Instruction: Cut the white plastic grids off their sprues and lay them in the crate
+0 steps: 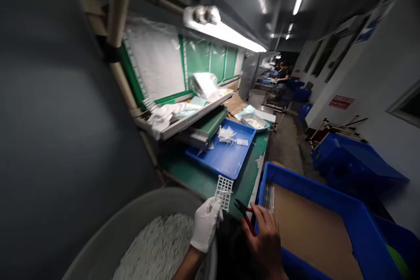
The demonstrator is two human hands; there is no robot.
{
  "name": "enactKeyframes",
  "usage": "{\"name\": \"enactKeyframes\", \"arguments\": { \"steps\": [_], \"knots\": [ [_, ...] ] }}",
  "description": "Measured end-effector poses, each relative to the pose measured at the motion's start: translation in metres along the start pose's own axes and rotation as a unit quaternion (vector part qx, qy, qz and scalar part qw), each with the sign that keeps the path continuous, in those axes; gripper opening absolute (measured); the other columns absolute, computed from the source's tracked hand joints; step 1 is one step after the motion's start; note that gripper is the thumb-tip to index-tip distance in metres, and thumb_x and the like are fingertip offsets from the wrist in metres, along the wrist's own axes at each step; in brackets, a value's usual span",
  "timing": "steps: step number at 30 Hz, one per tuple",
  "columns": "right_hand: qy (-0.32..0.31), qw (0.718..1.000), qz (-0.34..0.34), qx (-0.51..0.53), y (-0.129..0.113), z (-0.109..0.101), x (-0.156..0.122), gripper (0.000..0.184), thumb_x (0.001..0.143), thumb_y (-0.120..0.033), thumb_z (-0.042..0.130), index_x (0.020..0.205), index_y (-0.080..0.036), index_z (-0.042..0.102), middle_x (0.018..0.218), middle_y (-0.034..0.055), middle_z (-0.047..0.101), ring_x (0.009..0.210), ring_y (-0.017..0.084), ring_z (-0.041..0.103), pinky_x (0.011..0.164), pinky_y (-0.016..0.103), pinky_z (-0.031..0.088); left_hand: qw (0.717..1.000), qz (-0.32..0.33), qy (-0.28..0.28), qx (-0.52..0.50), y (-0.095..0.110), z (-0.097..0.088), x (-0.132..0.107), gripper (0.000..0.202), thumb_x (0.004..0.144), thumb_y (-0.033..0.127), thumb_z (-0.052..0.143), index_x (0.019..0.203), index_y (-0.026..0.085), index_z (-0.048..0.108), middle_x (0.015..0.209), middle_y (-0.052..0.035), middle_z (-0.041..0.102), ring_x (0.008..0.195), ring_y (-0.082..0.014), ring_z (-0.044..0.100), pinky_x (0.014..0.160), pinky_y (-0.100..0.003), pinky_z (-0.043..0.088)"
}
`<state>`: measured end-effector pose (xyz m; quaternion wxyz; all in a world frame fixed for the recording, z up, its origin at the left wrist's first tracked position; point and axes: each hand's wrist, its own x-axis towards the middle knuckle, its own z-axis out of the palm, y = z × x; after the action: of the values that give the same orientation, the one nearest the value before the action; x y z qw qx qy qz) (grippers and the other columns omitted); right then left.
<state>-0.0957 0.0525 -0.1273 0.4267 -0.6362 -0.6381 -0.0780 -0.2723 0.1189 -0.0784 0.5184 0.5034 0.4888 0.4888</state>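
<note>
My left hand point(205, 225), in a white glove, is shut on the lower end of a white plastic grid piece point(224, 192). My right hand point(264, 240), bare, grips a pair of red-handled cutters point(244, 214), with their dark jaws close to the grid piece but apparently not touching it. Below my left hand, a grey round tub point(147, 199) is heaped with small white plastic parts point(157, 245). To the right of my right hand, a similar white grid piece point(269, 197) lies at the edge of the cardboard liner point(315, 236) in a blue crate point(311, 188).
A green workbench point(200, 179) holds a blue tray point(226, 157) of white plastic pieces. A shelf point(187, 124) above it carries white cloth and bags. Blue bins point(354, 162) stand on the right, and a co-worker point(282, 74) sits far down the aisle.
</note>
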Motion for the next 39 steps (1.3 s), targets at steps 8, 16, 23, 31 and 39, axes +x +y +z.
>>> {"name": "enactKeyframes", "arguments": {
  "steps": [8,16,23,31,39],
  "knots": [
    [-0.104,0.991,-0.084,-0.027,-0.092,-0.021,-0.033,0.051,0.095,-0.051,0.056,0.136,-0.02,0.054,0.119,0.0137,0.063,0.108,0.031,0.054,0.091,0.048,0.045,0.997,-0.079,-0.021,-0.01,0.034,-0.086,-0.117,0.033,0.089,0.046,0.054,0.073,0.018,0.057,0.057,0.003,0.052,0.051,-0.0105,0.044,0.053,-0.023,0.037],
    [-0.078,0.988,-0.132,0.006,-0.138,-0.007,-0.057,0.043,0.094,-0.048,0.054,0.127,-0.021,0.058,0.11,0.0139,0.064,0.1,0.032,0.058,0.083,0.047,0.05,0.994,-0.081,-0.055,0.056,0.029,-0.146,-0.134,0.038,0.084,0.054,0.061,0.067,0.02,0.057,0.065,-0.0027,0.062,0.062,-0.017,0.057,0.06,-0.026,0.047],
    [0.074,0.99,-0.113,-0.043,-0.151,0.072,-0.101,0.052,0.077,-0.074,0.053,0.101,-0.029,0.066,0.078,0.0076,0.061,0.062,0.027,0.055,0.045,0.036,0.04,0.957,-0.112,0.053,-0.263,-0.018,-0.132,-0.113,0.079,0.073,0.068,0.066,0.142,0.034,0.048,0.144,-0.0054,0.056,0.128,-0.0309,0.056,0.101,-0.037,0.052],
    [-0.088,0.974,-0.21,-0.012,-0.155,-0.005,-0.057,0.041,0.093,-0.059,0.051,0.111,-0.023,0.061,0.098,0.0078,0.063,0.092,0.026,0.057,0.086,0.044,0.048,0.924,-0.236,-0.009,-0.3,-0.021,-0.135,-0.117,0.074,0.079,0.073,0.054,0.136,0.027,0.059,0.133,-0.01,0.066,0.129,-0.0348,0.056,0.11,-0.047,0.046],
    [-0.074,0.942,-0.326,-0.032,-0.147,-0.029,-0.027,0.058,0.092,-0.064,0.05,0.129,-0.02,0.056,0.111,0.0102,0.063,0.102,0.028,0.055,0.093,0.049,0.043,0.896,-0.269,-0.042,-0.351,0.002,-0.13,-0.131,0.076,0.081,0.075,0.05,0.135,0.022,0.061,0.134,-0.0132,0.065,0.13,-0.0345,0.056,0.111,-0.046,0.045]
  ]
}}
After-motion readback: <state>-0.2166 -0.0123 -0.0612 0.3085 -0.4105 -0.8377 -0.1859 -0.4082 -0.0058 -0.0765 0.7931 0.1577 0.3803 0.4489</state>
